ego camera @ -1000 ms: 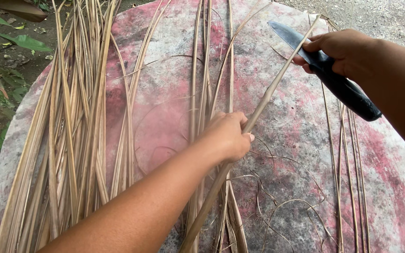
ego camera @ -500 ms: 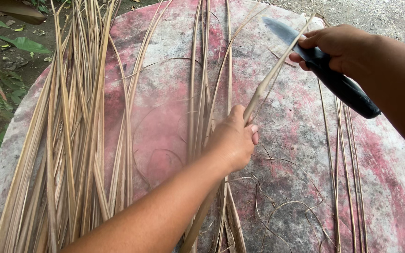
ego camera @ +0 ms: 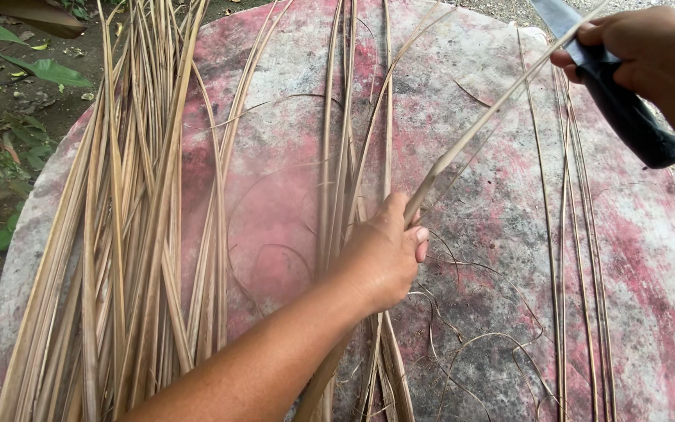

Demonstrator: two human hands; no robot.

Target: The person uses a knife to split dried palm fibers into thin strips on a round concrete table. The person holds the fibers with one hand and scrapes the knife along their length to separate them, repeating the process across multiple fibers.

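Fingers of your left hand point(ego camera: 380, 258) are closed around a dry leaf strip point(ego camera: 470, 137), which rises slanting from that fist to your right hand point(ego camera: 642, 47). That hand's fist clenches a black-handled knife point(ego camera: 626, 113), blade meeting the strip above the round table point(ego camera: 291, 156).

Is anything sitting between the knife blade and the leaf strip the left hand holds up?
Nothing visible. The knife in the right hand already meets the leaf strip, which the left hand holds taut above the round table.
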